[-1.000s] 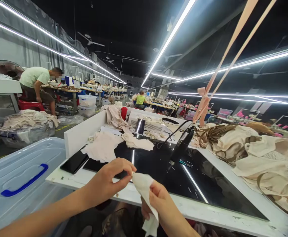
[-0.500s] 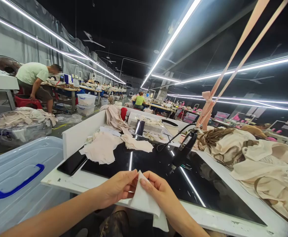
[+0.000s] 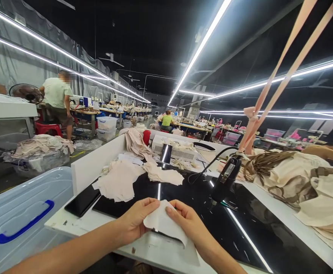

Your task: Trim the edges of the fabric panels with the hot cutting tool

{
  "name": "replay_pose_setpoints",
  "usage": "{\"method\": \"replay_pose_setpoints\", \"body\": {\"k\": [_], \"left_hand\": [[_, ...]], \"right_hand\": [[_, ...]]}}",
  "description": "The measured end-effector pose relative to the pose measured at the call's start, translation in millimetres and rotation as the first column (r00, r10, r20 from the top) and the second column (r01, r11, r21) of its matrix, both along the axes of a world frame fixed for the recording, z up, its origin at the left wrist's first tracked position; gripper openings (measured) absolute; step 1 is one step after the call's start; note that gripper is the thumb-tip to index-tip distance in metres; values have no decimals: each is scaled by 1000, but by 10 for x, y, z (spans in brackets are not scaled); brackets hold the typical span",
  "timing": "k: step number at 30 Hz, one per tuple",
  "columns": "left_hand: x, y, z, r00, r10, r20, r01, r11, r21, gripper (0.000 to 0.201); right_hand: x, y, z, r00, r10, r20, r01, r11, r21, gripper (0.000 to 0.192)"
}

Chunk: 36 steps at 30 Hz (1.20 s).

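Note:
Between my two hands a small off-white fabric piece is stretched out above the front edge of the black glossy board. My left hand pinches its left edge between thumb and fingers. On the other side my right hand grips the upper right of the cloth, thumb on top. Beyond the hands lie a stack of pale cut pieces and a smaller pile of cut pieces. A black hand-held tool hangs from peach elastic straps at the right.
A black phone-like slab lies at the board's left corner. Beside the table stands a blue-lidded bin. Cream garments heap up at the right. Small scissors rest below the tool. A co-worker stands at the far left.
The cloth was hanging folded lower and now spreads flatter between my hands. The co-worker at the left has straightened up from bending. My view has shifted slightly.

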<state>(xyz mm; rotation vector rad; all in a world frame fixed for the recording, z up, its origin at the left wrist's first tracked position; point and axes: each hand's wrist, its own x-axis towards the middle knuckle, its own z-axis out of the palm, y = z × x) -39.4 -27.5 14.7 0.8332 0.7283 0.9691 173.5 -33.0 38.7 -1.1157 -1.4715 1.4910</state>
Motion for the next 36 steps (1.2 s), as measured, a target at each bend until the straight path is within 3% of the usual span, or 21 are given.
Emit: {"method": "replay_pose_setpoints", "body": {"k": [3,6,11,14,20,27,32,36], "left_hand": [[-19,281,96,970,157,-185,-124,976,180,61],[-70,671,240,890,305,-339,-175,915,365,54],[-154,1327,485,686,503,-525,-123,793,597,27],[-153,1643,535,567,565,-600,-38,745,666,20],[-118,2086,428,397,598,-697,137,712,689,30],[-145,2239,190,315,557,-769,250,732,633,33],[-191,2250,90,293,515,-806,258,769,585,35],[-380,2230,207,273,485,-831,214,811,544,38]], "right_hand": [[43,254,-81,999,-33,11,33,999,32,62],[138,567,-155,995,-92,28,90,993,78,58],[382,1133,-222,965,-249,79,236,960,149,40],[466,1438,-255,935,-335,116,316,935,159,37],[529,1913,-325,873,-455,176,408,878,249,45],[603,2303,-524,794,-524,308,379,823,423,45],[557,2287,-700,750,-539,383,272,780,563,44],[524,2131,-737,749,-559,355,222,718,660,43]]}}
